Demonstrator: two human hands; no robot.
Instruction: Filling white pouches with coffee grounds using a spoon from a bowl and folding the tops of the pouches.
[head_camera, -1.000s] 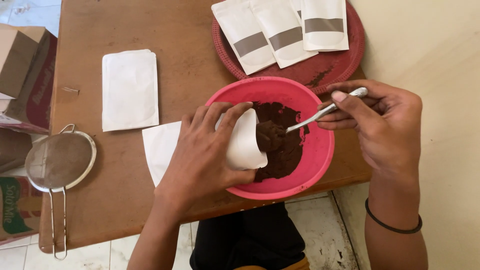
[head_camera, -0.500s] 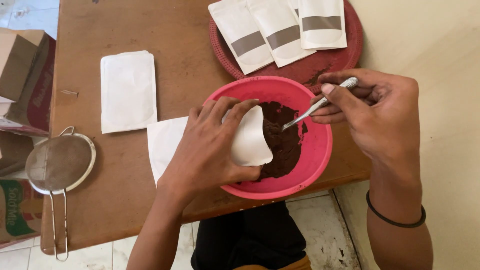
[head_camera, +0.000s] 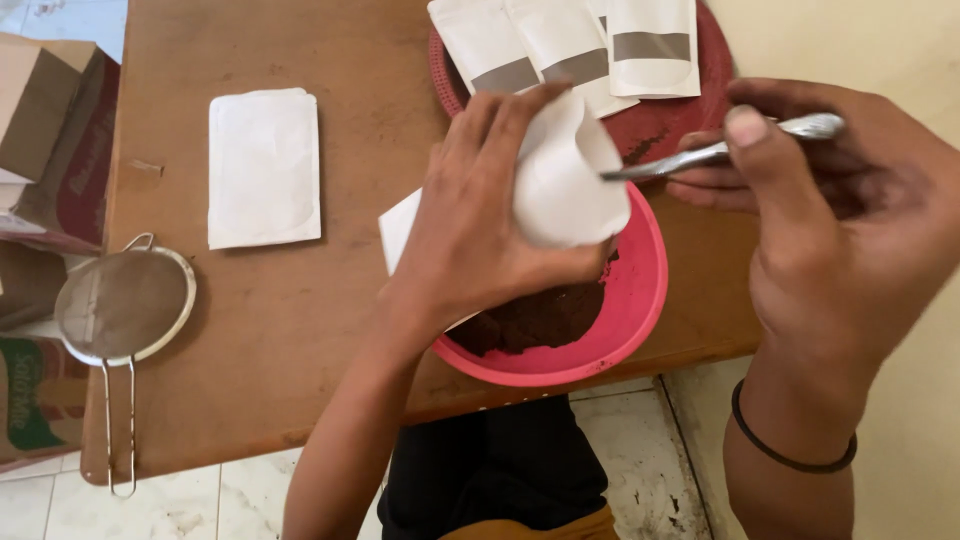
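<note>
My left hand grips a white paper pouch, held open and raised above a pink bowl of dark brown powder. My right hand holds a metal spoon whose front end reaches into the mouth of the pouch. The bowl sits at the near edge of a brown wooden table. The spoon's bowl is hidden inside the pouch.
A dark red plate at the back holds several white pouches with grey strips. A flat white pouch lies on the table's left part. A metal sieve rests at the left edge, beside cardboard boxes.
Both hands have risen closer to the camera. The pouch was lifted up out of the bowl, and the spoon moved from the powder into the pouch's mouth.
</note>
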